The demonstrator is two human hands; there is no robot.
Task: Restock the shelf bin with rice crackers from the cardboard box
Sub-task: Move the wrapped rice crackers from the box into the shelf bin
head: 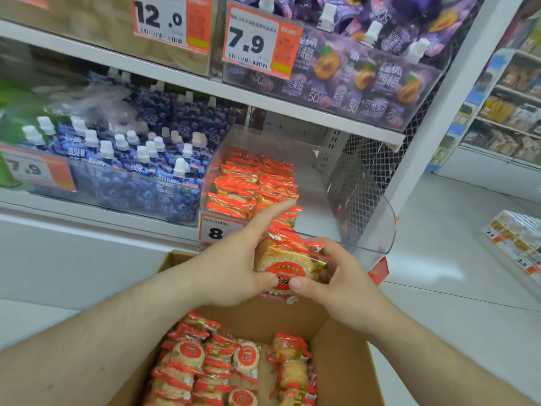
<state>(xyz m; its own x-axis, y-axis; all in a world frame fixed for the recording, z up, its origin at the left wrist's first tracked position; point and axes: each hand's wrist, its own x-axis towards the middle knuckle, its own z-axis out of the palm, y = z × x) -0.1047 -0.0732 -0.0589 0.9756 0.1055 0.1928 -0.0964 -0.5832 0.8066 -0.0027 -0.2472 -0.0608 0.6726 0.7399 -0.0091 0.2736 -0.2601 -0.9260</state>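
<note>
Above cardboard box (175, 263), just before clear shelf bin (389, 227): stack of cracker packs (288, 259) held between both hands. Left hand (234, 268) curled round stack's left side, forefinger extended toward bin; right hand (336, 276) pinching right side, thumb on front pack. Packs likely light, wrappers slick, crackers brittle; squeeze stack at sides, gently. Bin's left half filled, right half bare. More packs (231, 367) remain in box.
</note>
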